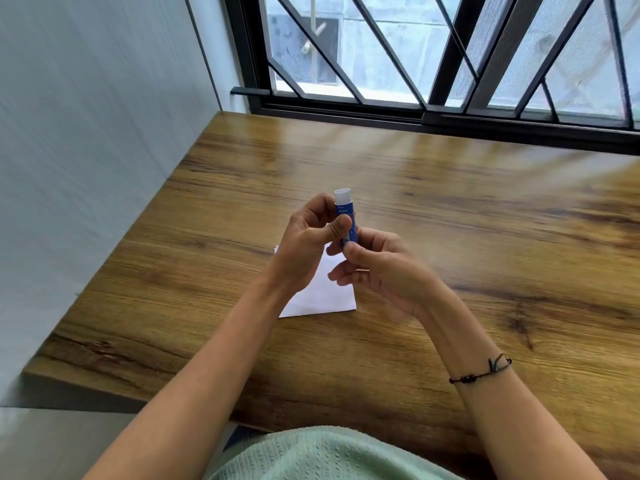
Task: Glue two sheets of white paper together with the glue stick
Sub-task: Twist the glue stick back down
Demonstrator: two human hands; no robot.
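Note:
A blue glue stick (pixel 345 211) with a white top end stands upright in the air above the table. My left hand (pixel 308 244) grips its barrel between thumb and fingers. My right hand (pixel 377 268) pinches the lower end of the same stick with thumb and forefinger. White paper (pixel 325 296) lies flat on the wooden table (pixel 485 237) right under both hands, which hide much of it. I cannot tell whether it is one sheet or two. Whether the white top is a cap or the open tube is unclear.
A pale wall (pixel 86 150) borders the table on the left. Behind the table's far edge runs a window (pixel 433 57) with a black metal grille. The table's front-left corner drops off to the floor. A dark cord bracelet (pixel 481 372) circles my right wrist.

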